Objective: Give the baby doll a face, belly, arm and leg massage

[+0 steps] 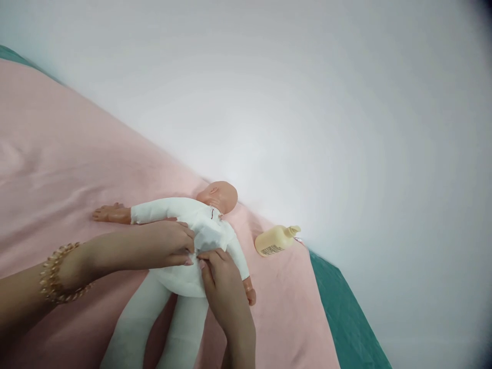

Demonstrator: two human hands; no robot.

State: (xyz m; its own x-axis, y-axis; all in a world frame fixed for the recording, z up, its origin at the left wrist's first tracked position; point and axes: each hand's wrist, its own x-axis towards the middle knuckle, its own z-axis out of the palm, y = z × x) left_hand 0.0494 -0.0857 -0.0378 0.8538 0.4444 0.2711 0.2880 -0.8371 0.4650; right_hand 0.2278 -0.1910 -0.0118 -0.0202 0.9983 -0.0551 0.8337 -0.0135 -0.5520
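A baby doll (179, 279) with a white cloth body lies stretched out on a pink sheet, its face out of sight. A small pale white cloth (209, 238) rests on its upper torso. My left hand (179, 243), coming from the left with a beaded bracelet on the wrist, has its fingers closed at the cloth's lower edge. Close beside it, my right hand (220, 269) pinches at the same edge, thumb against forefinger. Both hands touch the doll's torso. The fingertips partly hide what they grip.
A pale yellow pump bottle (273, 241) stands or leans right of the doll, near the wall. The pink sheet (284, 297) covers a green surface (346, 312) that shows at the right. A plain white wall (307, 118) rises behind the doll's head.
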